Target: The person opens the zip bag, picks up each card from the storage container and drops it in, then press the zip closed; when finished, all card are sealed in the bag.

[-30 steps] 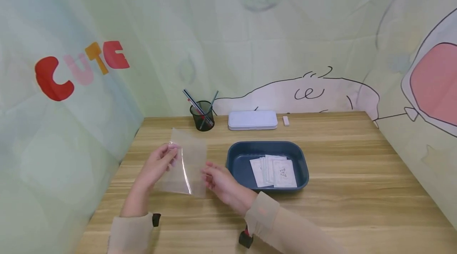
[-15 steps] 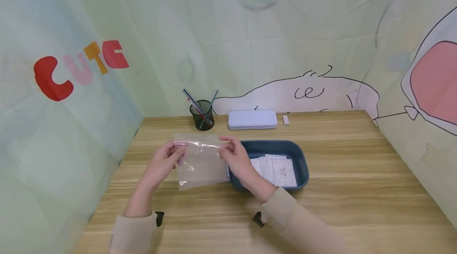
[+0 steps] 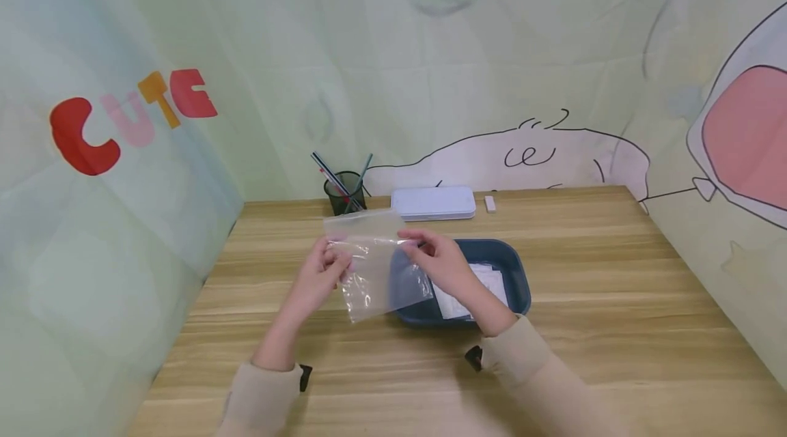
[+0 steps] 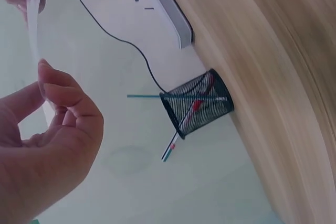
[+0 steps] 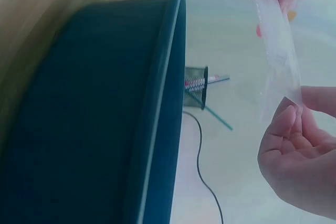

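A clear plastic bag [image 3: 375, 273] hangs between both hands above the table, its lower right corner in front of the dark blue tray. My left hand [image 3: 322, 270] pinches its left edge between thumb and fingers. With thumb and fingers, my right hand [image 3: 439, 263] pinches the right edge. In the left wrist view the bag [image 4: 34, 14] shows edge-on, near the left hand's fingertips [image 4: 46, 69]. The right wrist view has the right hand [image 5: 299, 156] gripping the bag's edge. Inside the tray [image 3: 519, 273] lie several white printed packets [image 3: 492, 280], partly hidden by the right hand and the bag.
A black mesh pen cup [image 3: 335, 203] with pens stands at the table's back edge. Beside it lie a white pencil case [image 3: 433, 203] and a small white eraser [image 3: 490, 204]. A printed curtain [image 3: 295, 82] encloses the wooden table [image 3: 602, 273] at the back and sides.
The right hand has risen and taken hold of the bag's right edge. Both hands have then moved right with the bag, which now overlaps the tray in the head view.
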The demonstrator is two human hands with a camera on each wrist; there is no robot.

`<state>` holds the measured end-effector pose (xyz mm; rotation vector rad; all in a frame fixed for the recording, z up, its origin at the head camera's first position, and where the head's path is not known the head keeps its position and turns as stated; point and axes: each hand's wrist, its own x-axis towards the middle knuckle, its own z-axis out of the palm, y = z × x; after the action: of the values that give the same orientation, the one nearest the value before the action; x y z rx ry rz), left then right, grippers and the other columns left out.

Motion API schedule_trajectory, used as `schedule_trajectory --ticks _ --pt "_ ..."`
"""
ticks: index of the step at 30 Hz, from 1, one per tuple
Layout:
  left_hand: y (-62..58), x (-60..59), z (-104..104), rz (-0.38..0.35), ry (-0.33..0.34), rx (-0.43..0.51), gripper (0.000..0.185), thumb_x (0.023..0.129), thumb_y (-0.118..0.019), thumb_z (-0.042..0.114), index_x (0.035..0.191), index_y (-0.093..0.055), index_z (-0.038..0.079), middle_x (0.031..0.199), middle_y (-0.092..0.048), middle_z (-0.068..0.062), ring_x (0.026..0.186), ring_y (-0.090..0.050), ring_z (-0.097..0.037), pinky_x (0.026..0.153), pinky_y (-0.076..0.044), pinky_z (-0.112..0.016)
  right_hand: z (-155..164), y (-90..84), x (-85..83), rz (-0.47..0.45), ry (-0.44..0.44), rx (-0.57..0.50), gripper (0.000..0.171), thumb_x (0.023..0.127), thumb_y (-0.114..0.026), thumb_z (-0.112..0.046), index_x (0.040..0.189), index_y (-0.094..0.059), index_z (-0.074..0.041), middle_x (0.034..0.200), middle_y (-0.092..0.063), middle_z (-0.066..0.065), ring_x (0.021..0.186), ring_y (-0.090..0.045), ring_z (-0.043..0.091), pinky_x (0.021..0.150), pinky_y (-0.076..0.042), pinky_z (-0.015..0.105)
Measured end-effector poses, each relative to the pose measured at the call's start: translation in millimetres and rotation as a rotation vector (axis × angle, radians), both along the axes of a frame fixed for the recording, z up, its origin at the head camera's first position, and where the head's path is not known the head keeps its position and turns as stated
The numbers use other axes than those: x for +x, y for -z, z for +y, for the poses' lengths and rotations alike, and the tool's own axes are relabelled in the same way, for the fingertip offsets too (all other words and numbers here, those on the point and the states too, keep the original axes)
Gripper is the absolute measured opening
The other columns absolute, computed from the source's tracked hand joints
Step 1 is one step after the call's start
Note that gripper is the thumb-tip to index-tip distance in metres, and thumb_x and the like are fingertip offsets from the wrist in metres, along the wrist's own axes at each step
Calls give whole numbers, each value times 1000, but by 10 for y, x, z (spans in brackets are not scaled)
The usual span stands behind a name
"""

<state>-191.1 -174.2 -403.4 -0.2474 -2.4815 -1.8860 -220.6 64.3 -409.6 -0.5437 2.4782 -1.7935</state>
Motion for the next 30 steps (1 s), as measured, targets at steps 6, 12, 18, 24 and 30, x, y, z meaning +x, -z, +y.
schedule_trajectory --ticks 6,12,18,24,30 --pt "37 -50 169 -26 19 28 40 98 -52 6 135 -41 3 84 -61 -13 66 -51 -15 54 -40 -21 190 -6 43 28 3 22 28 95 -62 -16 123 -65 -15 109 -65 2 77 -59 21 64 -50 30" --pt "85 -107 341 -46 27 71 41 96 -54 6 136 -42 6 84 -62 -14 65 -54 -16 54 -42 -21 335 50 90 59 86 33 28 93 -64 -14 121 -67 -18 111 -66 0 72 -57 20 56 -46 27" --pt "140 -167 555 -52 -5 113 39 94 -54 6 132 -44 6 81 -61 -14 64 -54 -16 55 -45 -23 454 95 161 154 156 52 29 91 -66 -10 119 -67 -16 110 -67 0 70 -59 17 49 -43 26" --pt "198 -195 766 -27 -71 121 31 99 -54 23 124 -46 6 74 -59 -14 63 -55 -22 59 -50 -30 548 165 226 175 155 42 33 88 -69 -6 121 -66 -11 115 -65 4 71 -63 17 50 -45 24" --pt "263 -221 877 -32 -137 186 25 98 -54 16 121 -52 6 91 -67 -13 71 -61 -21 64 -51 -31 606 229 287 181 168 58 36 85 -72 -4 120 -65 -8 115 -63 7 70 -63 18 53 -47 24"
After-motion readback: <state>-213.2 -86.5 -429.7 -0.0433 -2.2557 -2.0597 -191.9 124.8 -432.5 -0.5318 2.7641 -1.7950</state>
